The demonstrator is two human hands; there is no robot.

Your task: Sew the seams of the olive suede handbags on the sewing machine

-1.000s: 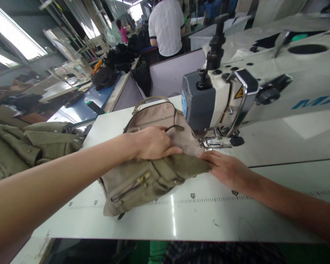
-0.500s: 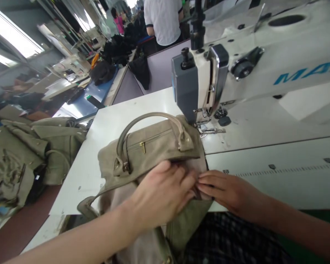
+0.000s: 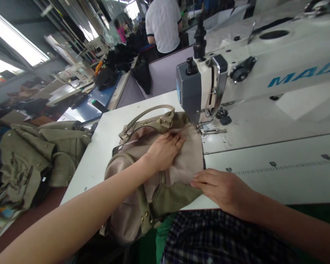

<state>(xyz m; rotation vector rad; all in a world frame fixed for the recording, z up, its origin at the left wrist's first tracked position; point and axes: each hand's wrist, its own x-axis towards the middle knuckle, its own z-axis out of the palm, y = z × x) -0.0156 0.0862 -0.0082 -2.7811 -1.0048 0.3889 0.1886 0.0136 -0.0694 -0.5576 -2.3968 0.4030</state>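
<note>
An olive and beige handbag [image 3: 154, 172] lies on the white sewing table [image 3: 99, 146], its near end hanging over the table's front edge and its far end just beside the presser foot [image 3: 210, 129] of the sewing machine [image 3: 236, 80]. The left hand [image 3: 165, 149] rests open and flat, palm down, on the beige panel of the bag, fingers pointing toward the machine's needle. One curved carry handle [image 3: 147, 114] stands up beyond those fingers. The right hand [image 3: 222, 189] lies at the table's front edge with its fingertips on the corner of the olive flap; its fingers look stretched out, but whether the thumb pinches the fabric from below cannot be told. A printed ruler scale [image 3: 277, 167] runs along the table to the right. A heap of olive bags [image 3: 35, 154] sits off the table's left end, and a person in a white shirt [image 3: 163, 25] stands in the background.
</note>
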